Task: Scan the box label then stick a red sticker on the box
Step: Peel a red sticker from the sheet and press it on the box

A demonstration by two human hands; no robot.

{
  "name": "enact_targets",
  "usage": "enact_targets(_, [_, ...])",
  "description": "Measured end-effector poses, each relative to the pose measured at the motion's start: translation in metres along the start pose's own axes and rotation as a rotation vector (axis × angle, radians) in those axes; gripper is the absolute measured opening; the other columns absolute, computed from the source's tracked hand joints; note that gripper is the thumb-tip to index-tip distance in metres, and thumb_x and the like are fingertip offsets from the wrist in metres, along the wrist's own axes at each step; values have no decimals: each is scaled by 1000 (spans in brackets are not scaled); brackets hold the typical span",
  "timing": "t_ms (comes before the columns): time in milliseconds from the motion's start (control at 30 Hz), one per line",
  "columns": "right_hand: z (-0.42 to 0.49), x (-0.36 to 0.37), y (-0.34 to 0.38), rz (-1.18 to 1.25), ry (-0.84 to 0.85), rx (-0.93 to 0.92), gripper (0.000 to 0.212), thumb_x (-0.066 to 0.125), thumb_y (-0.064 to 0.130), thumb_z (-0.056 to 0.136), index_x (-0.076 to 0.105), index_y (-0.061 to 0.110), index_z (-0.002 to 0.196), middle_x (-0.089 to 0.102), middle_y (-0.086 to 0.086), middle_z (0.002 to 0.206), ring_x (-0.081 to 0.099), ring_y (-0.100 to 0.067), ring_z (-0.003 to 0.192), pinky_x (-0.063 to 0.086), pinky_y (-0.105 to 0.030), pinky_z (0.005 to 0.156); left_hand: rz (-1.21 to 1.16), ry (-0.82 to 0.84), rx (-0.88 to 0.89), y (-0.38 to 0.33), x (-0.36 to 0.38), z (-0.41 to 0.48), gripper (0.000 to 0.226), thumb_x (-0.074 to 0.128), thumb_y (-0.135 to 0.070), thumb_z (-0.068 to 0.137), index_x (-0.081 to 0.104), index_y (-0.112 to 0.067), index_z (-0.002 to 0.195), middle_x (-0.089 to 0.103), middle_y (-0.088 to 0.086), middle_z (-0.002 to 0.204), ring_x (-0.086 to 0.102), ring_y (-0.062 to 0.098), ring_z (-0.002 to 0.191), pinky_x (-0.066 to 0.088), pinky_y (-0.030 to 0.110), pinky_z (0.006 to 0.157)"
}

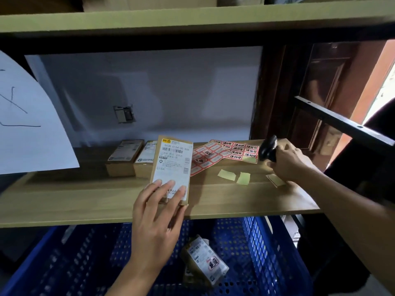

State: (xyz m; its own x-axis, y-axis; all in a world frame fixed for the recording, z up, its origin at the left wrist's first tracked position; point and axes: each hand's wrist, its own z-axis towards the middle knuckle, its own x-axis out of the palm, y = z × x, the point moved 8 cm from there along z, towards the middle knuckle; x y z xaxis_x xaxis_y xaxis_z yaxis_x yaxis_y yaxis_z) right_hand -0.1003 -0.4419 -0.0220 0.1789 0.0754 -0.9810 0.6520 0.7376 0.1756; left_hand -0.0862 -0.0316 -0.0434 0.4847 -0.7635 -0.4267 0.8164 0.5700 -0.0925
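My left hand (pixel 158 212) grips a flat brown box (pixel 172 167) by its lower end and holds it over the wooden shelf (pixel 106 201). The box's white barcode label (pixel 174 161) faces up. To the right, my right hand (pixel 288 163) is closed on a black handheld scanner (pixel 268 149), whose head points left toward the box. Between the box and the scanner lie two sheets of red stickers (pixel 226 153), flat on the shelf. Some of them bear black handwriting.
Two small brown boxes (pixel 128 158) stand at the back of the shelf, left of the held box. Yellow paper scraps (pixel 235 176) lie near my right hand. Below the shelf, a blue perforated crate (pixel 267 253) holds a box with a red sticker (pixel 205 263).
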Motion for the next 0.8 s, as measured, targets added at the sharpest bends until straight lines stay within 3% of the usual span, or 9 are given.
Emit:
enact_targets(100, [11,19,-7,89,-9,-2,68,70,48,91,54,3,139,52,-26,139,51,-48,130,49,-57,105,4,13,-3,0,0,-1,42,78,-25,98,70,-15,138,67,11,142,52,30,142,43,39,125])
enact_targets(367, [1,10,-4,181,-131,-1,87,78,56,81,43,11,147,60,-28,138,55,-49,129,51,-56,101,-3,22,-65,3,2,2,43,85,-21,96,72,-17,137,63,8,143,50,28,142,52,47,116])
enact_targets(533, [-21,-19,13,86,-295,-35,73,74,57,86,54,11,140,57,-27,137,51,-47,129,43,-55,103,-23,26,-92,6,2,3,49,87,-22,91,72,-18,137,64,8,144,50,28,142,51,45,118])
enact_targets(667, [-25,-41,55,161,-524,-285,46,70,44,92,73,11,125,70,-20,116,59,-44,111,47,-50,92,-58,34,-114,10,-1,1,42,80,-24,100,69,-19,140,61,7,148,48,29,145,40,35,126])
enact_targets(733, [-20,-38,98,340,-443,-479,29,65,37,93,80,16,107,77,-11,102,65,-38,101,52,-46,87,-76,43,-129,9,-6,0,43,74,-30,101,69,-18,141,60,7,149,48,29,146,37,33,127])
enact_targets(800, [-10,-18,145,541,-162,-551,19,65,24,96,82,18,100,79,-3,101,71,-31,99,55,-40,86,-62,42,-141,9,-13,-2,43,76,-28,99,70,-17,139,61,7,148,50,31,145,34,30,128])
